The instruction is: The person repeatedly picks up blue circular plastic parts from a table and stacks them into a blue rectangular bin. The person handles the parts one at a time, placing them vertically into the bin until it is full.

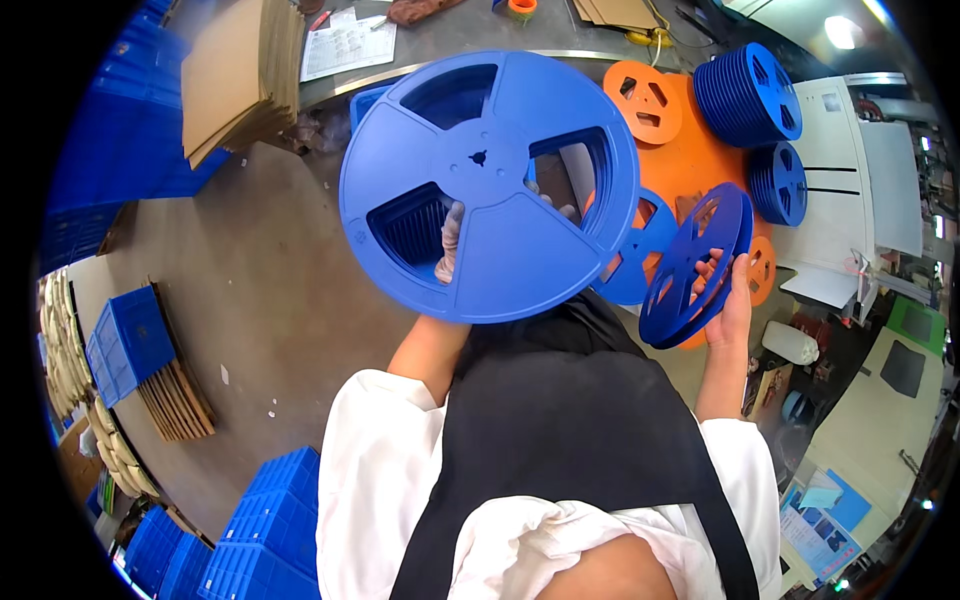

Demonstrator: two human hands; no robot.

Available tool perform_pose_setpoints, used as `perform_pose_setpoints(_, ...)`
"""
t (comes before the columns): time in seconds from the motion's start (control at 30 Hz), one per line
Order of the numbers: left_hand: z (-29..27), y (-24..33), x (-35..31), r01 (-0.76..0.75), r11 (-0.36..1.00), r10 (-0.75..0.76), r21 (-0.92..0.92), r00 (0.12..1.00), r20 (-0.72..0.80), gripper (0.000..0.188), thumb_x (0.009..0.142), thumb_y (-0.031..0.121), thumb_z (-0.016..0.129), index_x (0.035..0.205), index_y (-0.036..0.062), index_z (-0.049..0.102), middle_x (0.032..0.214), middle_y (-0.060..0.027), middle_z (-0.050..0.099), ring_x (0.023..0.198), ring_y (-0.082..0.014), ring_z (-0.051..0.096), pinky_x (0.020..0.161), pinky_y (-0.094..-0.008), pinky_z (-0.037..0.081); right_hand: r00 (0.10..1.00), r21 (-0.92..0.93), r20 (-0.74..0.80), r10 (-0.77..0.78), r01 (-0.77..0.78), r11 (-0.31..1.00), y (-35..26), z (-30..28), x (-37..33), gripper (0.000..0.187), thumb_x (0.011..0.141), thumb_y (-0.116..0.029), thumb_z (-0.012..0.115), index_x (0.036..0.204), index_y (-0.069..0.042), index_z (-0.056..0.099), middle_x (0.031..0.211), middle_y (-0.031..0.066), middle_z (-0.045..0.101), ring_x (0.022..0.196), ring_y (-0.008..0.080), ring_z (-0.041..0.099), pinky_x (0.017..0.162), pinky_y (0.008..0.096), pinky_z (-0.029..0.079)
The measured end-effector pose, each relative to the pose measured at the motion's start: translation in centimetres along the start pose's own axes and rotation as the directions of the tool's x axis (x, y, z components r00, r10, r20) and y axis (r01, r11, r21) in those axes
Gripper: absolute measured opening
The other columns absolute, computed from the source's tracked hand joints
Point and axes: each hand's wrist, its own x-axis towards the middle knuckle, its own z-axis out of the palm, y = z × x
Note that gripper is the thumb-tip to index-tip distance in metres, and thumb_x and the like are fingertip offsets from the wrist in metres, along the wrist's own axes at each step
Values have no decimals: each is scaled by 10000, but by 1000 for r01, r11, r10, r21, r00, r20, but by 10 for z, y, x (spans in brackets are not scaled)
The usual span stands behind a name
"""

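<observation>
A stack of large blue plastic reels (pixel 500 255) is in front of my chest, its round face with three cut-out windows turned up. My left hand (pixel 449 245), in a pale glove, is closed on the stack; a finger shows through the lower left window, and gloved fingertips show through the right one. The rest of this hand is hidden under the reels. To the right, my right hand (pixel 732 300) grips a thin blue reel (pixel 682 262), tilted nearly on edge, with fingers through its window. Whether that is one reel or two together, I cannot tell.
Blue reel stacks (pixel 742 95) and an orange reel (pixel 643 102) are on an orange surface (pixel 700 160) ahead right. Cardboard sheets (pixel 225 75) are piled ahead left, near a grey table (pixel 430 40) with papers. Blue crates (pixel 265 520) stand behind left.
</observation>
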Motion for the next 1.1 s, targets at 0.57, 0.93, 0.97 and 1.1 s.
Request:
perform_pose_setpoints(0.57, -5, 73, -42, -15, 974, 70, 226, 969, -236, 618, 891, 333, 625, 1405, 61, 418, 1428, -146, 463, 1284, -275, 476, 1121, -487, 335, 863, 681, 312, -397, 88, 727, -15, -47, -9, 538, 954, -524, 499, 1121, -19, 580, 1521, 94, 362, 939, 262, 689, 555, 269, 531)
perform_pose_setpoints(0.93, -5, 64, -68, 7, 977, 64, 215, 945, -322, 543, 891, 256, 653, 1358, 36, 484, 1394, -151, 508, 1237, -261, 527, 1091, -452, 398, 836, 775, 457, -303, -207, 597, -31, 5, 5, 560, 963, -491, 508, 1216, 5, 560, 1470, 129, 402, 907, 308, 699, 688, 357, 621)
perform_pose_setpoints(0.97, -23, 69, -74, -1, 955, 121, 297, 915, -386, 503, 891, 239, 652, 1329, 35, 511, 1350, -144, 543, 1199, -260, 553, 1059, -433, 428, 830, 749, 465, -308, -183, 637, -35, 14, 3, 559, 962, -484, 514, 1223, 9, 551, 1470, 133, 399, 924, 308, 694, 696, 359, 622)
perform_pose_setpoints(1.1, -41, 57, -56, 144, 853, 207, 502, 790, -578, 416, 908, 256, 638, 1261, 48, 568, 1232, -120, 628, 1104, -278, 616, 985, -431, 497, 794, 488, 525, -306, 14, 873, -71, 73, -25, 504, 953, -405, 580, 1236, 9, 530, 1493, 187, 354, 1042, 316, 658, 774, 378, 604)
